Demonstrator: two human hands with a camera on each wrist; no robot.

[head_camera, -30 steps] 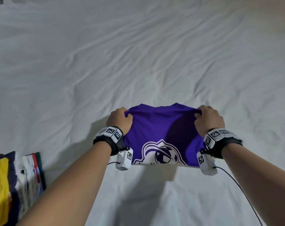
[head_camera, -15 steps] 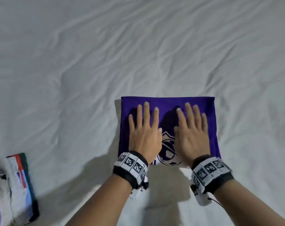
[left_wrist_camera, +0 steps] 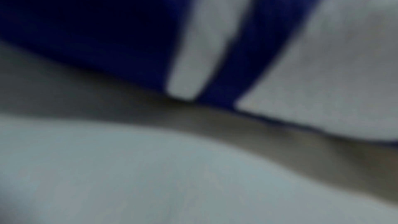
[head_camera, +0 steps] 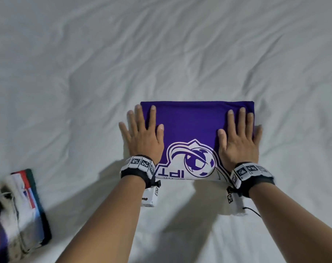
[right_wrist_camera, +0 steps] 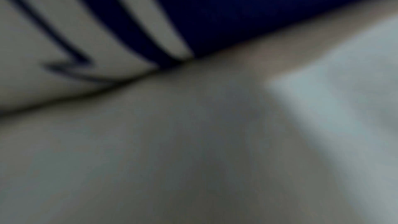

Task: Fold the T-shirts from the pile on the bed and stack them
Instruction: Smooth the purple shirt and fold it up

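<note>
A purple T-shirt point(head_camera: 191, 122) with a white crest print lies folded into a flat rectangle on the white bed sheet point(head_camera: 161, 54). My left hand point(head_camera: 142, 133) lies flat with straight fingers on its left edge, partly on the sheet. On the shirt's right edge my right hand point(head_camera: 239, 135) presses flat the same way. Both wrist views are blurred; they show the purple T-shirt point(left_wrist_camera: 107, 23) and its white print close up, and the purple cloth point(right_wrist_camera: 258, 6) meeting the sheet. Neither hand shows in the wrist views.
A stack of folded T-shirts point(head_camera: 23, 204) in white, dark green and blue sits at the lower left edge of the head view. Wrinkled white sheet spreads beyond the purple shirt on every side.
One second ago both hands gripped the shirt's far edge and folded it. Then they lay flat at the middle. Now they have slid apart to the left and right edges.
</note>
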